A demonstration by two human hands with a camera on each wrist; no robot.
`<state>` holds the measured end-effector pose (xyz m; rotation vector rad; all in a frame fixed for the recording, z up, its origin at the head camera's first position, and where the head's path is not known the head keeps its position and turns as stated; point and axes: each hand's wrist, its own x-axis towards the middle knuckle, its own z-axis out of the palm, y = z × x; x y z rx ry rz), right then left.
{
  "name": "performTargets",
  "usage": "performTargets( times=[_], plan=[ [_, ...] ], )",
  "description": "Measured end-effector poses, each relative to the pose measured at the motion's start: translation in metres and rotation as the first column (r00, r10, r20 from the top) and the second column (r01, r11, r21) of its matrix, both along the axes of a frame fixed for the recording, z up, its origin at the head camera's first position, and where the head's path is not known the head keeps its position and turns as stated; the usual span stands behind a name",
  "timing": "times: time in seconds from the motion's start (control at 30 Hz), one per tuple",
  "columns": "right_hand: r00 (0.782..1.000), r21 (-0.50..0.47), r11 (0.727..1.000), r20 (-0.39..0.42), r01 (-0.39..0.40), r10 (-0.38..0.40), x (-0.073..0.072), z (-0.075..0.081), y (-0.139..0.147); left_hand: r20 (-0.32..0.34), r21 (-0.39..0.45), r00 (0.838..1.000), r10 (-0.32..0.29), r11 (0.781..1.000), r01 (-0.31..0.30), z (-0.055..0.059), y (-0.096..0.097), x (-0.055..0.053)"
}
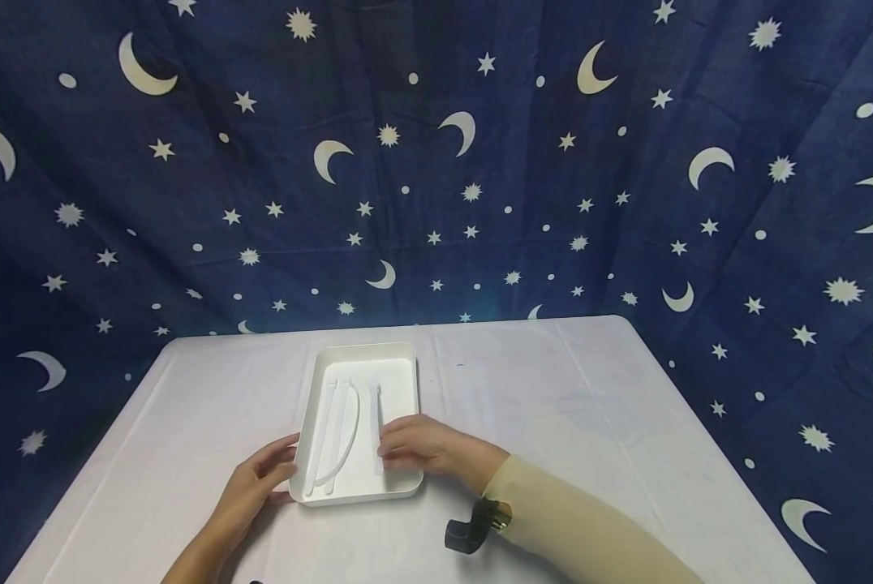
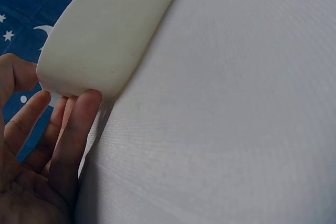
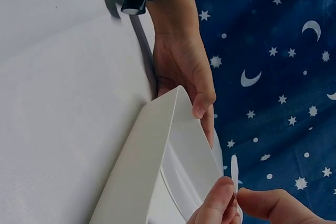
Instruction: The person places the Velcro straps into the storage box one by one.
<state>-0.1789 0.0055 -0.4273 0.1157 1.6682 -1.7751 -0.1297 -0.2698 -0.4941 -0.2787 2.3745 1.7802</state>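
Note:
A shallow white rectangular tray rests on the table. At its left side my left hand holds the rim, with the thumb at the top edge; the left wrist view shows this hand's fingers against the tray wall. My right hand reaches over the tray's right side. Between thumb and finger it pinches a thin white stick, its lower part hidden by the fingers. Inside the tray, on the left, lie two slim white sticks and a curved white strip.
A white cloth covers the table. Behind it hangs a dark blue curtain with moons and stars. A black strapped device sits at my right wrist, over a beige sleeve.

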Motion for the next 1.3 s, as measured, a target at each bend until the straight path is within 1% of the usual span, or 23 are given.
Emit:
performTargets(
  times=[0.13,0.3,0.6,0.83,1.03,1.3],
  plan=[
    [1.0,0.005,1.0,0.007,0.002,-0.002,-0.001,-0.002,-0.005,0.011,-0.002,1.0,0.003,1.0,-0.003,0.0,0.0,0.0],
    [1.0,0.048,0.999,0.007,-0.004,0.003,-0.006,-0.001,-0.011,0.007,0.004,1.0,0.004,1.0,-0.004,0.001,-0.001,0.0],
    [1.0,0.077,0.997,0.025,-0.011,0.009,-0.013,-0.004,-0.017,0.0,0.026,1.0,-0.009,1.0,0.009,0.003,-0.001,0.0],
    [1.0,0.094,0.995,0.017,-0.015,0.014,-0.013,-0.007,-0.023,-0.005,0.01,1.0,-0.014,1.0,0.014,0.003,-0.001,-0.001],
    [1.0,0.139,0.99,-0.008,-0.016,0.018,-0.012,-0.011,-0.028,-0.015,0.024,1.0,-0.018,1.0,0.019,0.002,-0.001,-0.001],
    [1.0,0.198,0.98,-0.012,-0.005,0.008,-0.01,-0.015,-0.033,-0.008,0.024,1.0,-0.012,1.0,0.012,0.001,-0.002,0.0]
  ],
)
